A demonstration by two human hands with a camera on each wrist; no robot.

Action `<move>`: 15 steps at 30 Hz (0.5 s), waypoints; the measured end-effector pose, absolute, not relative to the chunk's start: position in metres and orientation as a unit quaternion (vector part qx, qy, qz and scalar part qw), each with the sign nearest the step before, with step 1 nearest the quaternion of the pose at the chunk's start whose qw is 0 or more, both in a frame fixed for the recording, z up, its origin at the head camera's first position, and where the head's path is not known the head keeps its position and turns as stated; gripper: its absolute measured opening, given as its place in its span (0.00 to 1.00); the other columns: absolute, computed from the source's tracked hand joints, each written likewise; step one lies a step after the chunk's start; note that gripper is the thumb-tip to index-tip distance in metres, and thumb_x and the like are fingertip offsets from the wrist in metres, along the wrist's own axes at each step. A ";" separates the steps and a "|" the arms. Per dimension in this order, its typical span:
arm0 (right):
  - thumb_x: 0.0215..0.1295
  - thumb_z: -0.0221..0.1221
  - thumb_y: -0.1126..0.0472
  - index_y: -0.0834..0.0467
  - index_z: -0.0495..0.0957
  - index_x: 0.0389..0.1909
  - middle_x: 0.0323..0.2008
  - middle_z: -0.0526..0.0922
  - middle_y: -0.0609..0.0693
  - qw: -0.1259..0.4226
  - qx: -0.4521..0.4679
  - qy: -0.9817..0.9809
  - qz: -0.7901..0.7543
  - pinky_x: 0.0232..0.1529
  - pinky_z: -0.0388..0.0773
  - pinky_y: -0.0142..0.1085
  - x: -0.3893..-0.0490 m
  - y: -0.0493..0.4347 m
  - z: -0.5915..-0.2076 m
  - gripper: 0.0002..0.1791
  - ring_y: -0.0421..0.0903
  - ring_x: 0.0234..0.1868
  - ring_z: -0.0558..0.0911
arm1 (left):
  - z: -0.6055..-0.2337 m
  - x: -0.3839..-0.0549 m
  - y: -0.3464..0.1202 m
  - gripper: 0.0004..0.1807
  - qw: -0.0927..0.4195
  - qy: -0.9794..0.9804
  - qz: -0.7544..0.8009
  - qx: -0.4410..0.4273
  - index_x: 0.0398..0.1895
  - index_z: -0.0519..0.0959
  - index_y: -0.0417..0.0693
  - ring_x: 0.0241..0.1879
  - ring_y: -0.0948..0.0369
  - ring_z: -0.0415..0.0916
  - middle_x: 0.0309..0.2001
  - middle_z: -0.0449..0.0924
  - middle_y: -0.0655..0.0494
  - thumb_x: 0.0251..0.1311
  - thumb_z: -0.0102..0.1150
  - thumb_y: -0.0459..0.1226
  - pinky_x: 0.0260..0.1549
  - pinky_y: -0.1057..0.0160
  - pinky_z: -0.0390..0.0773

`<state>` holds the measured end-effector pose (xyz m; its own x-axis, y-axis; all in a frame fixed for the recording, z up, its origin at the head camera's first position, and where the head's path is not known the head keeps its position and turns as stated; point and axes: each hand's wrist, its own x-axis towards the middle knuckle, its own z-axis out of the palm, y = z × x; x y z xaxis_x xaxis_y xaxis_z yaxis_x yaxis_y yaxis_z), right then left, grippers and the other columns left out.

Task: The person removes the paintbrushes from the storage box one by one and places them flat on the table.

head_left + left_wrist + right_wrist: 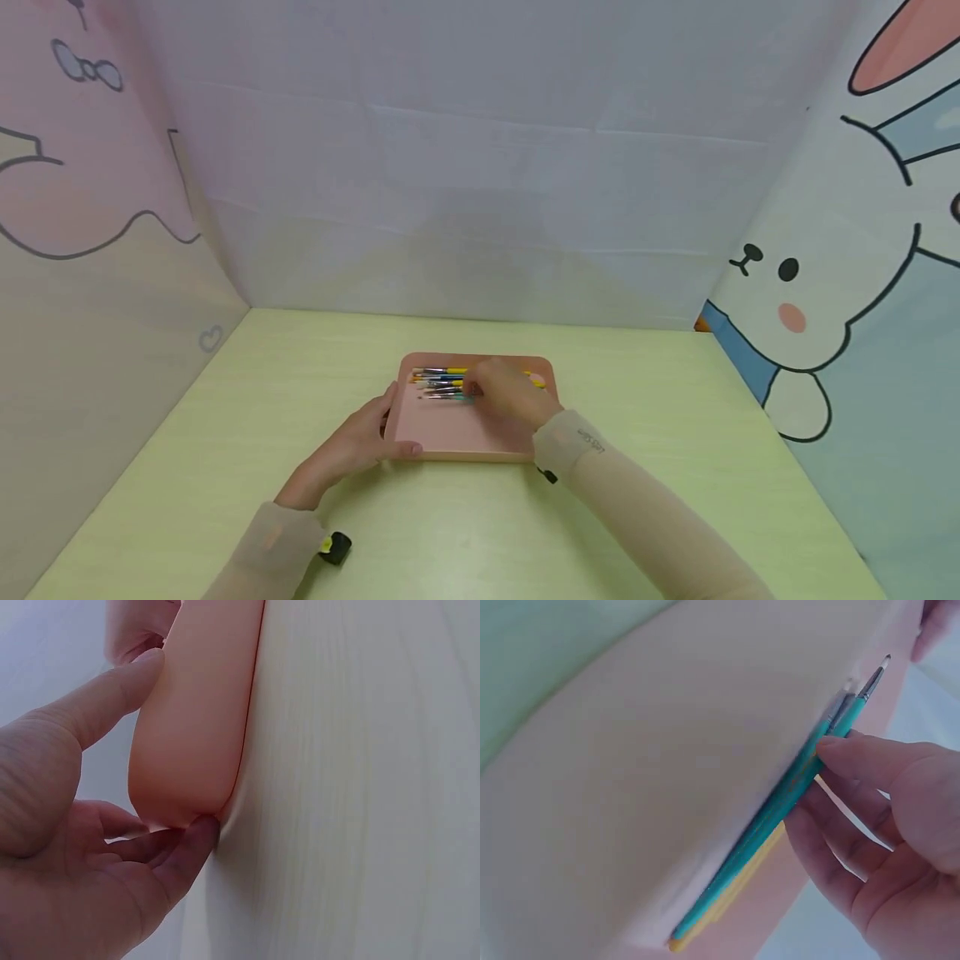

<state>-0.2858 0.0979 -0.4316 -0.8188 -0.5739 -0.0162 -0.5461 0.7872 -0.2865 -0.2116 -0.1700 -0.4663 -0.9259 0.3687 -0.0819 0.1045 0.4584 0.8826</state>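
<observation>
A shallow pink tray (465,433) sits on the table with several paintbrushes (438,382) lying side by side toward its back. My left hand (356,437) grips the tray's near left corner. In the left wrist view its thumb lies on the upper edge and its fingers curl against the tray's side (191,720), low by the table. Over the brushes, my right hand (510,393) pinches a teal paintbrush (780,799) between thumb and fingers. A second teal brush lies close along it, and yellow handles (742,881) show behind. The hand hides part of the brushes in the head view.
The pale wood-grain table (225,450) extends around the tray. A plain light backdrop (480,192) stands behind it. Printed cartoon panels flank both sides, with a rabbit (817,292) at the right. Each forearm has a light sleeve and a small black device at the wrist.
</observation>
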 end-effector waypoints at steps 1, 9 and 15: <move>0.73 0.61 0.74 0.53 0.91 0.44 0.46 0.88 0.45 0.051 -0.297 0.943 -0.143 0.57 0.79 0.38 -0.286 0.099 -0.430 0.15 0.44 0.49 0.81 | -0.467 -0.212 -0.171 0.61 0.132 0.843 0.502 0.138 0.88 0.48 0.48 0.65 0.49 0.72 0.74 0.69 0.45 0.60 0.80 0.45 0.65 0.43 0.70; 0.72 0.63 0.72 0.55 0.90 0.46 0.45 0.88 0.47 0.052 -0.299 0.939 -0.162 0.54 0.81 0.43 -0.289 0.111 -0.409 0.12 0.47 0.48 0.82 | -0.468 -0.213 -0.172 0.64 0.127 0.846 0.501 0.132 0.88 0.45 0.46 0.67 0.48 0.72 0.75 0.68 0.42 0.59 0.81 0.46 0.67 0.41 0.70; 0.69 0.67 0.71 0.58 0.90 0.49 0.44 0.90 0.50 0.007 -0.312 0.934 -0.175 0.52 0.83 0.43 -0.290 0.130 -0.398 0.11 0.47 0.45 0.85 | -0.471 -0.214 -0.172 0.66 0.131 0.846 0.503 0.119 0.88 0.42 0.47 0.71 0.48 0.70 0.79 0.64 0.43 0.58 0.81 0.47 0.70 0.41 0.68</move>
<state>-0.2896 0.1303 -0.3980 -0.8055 -0.5849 0.0950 -0.5796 0.7446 -0.3312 -0.2138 -0.1722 -0.4710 -0.9372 0.3335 -0.1022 0.0696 0.4660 0.8820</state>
